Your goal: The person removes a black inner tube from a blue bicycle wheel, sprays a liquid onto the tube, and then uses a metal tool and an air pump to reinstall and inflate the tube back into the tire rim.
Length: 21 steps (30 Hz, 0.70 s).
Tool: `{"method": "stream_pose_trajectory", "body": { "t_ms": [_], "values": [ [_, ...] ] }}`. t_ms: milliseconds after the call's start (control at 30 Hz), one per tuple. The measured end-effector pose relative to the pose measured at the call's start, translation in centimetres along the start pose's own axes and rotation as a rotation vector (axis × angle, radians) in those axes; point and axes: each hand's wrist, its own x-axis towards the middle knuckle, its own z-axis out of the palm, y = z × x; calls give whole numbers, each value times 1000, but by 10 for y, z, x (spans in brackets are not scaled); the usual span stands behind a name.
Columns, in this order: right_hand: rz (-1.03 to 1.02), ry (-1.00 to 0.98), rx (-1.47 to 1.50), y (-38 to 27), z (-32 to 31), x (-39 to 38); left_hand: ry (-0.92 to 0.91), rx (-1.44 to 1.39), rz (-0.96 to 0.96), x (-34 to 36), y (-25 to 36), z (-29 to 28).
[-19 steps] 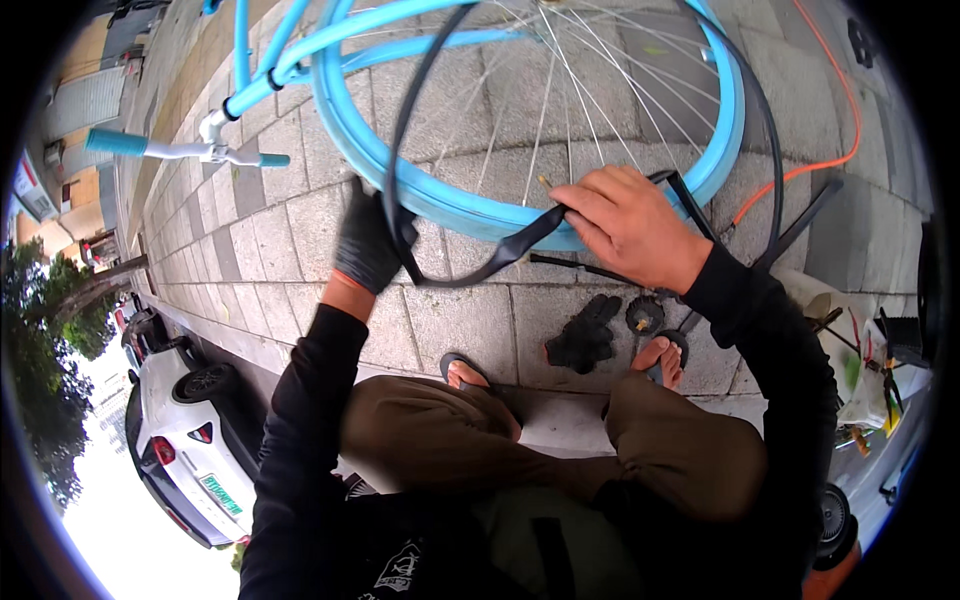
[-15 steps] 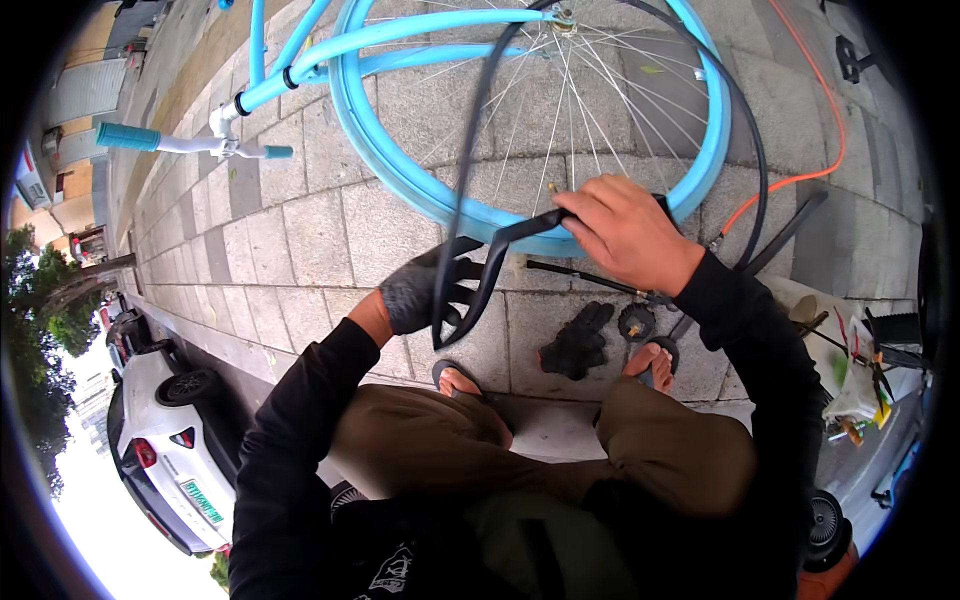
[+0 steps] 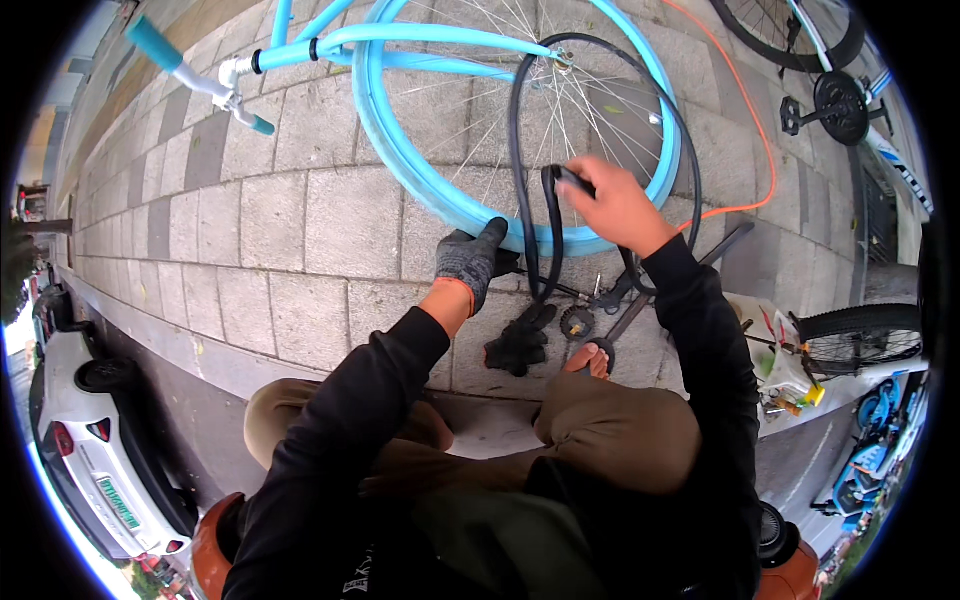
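My left hand (image 3: pixel 472 258), in a dark grey glove, grips the lower left of a light blue bicycle tire (image 3: pixel 415 185), thumb on top and fingers partly hidden beneath. My bare right hand (image 3: pixel 610 205) holds a black inner tube (image 3: pixel 518 150) above the wheel's lower part; the tube loops loosely over the spokes and hangs down past the tire. The wheel sits at the light blue frame (image 3: pixel 430 32). On the paving below lie a spare dark glove (image 3: pixel 515 345), a round black gauge-like item (image 3: pixel 577 322) and some slim metal tools (image 3: pixel 610 295).
An orange hose (image 3: pixel 763 150) crosses the paving on the right. Other bicycles (image 3: pixel 845 115) and a white bag with tools (image 3: pixel 775 370) stand along the right. A white car (image 3: pixel 90 430) is at the left beside the curb (image 3: pixel 180 340); white-and-teal handlebars (image 3: pixel 200 80) lie upper left.
My view has shifted, showing more bicycles at right. My left hand has moved from the hanging tube onto the tire; my right hand has raised the tube over the spokes, bending it into a narrow loop.
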Motion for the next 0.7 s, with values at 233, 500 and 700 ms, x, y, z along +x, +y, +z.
{"method": "stream_pose_trajectory", "body": {
  "t_ms": [233, 500, 700],
  "values": [
    [78, -77, 27, -51, -93, 8, -313, -30, 124, -62, 52, 29],
    [-265, 334, -144, -145, -267, 64, -442, -235, 211, -91, 113, 37],
    [595, 236, 28, -116, -171, 16, -555, -248, 329, -95, 131, 40]
  ]
}}
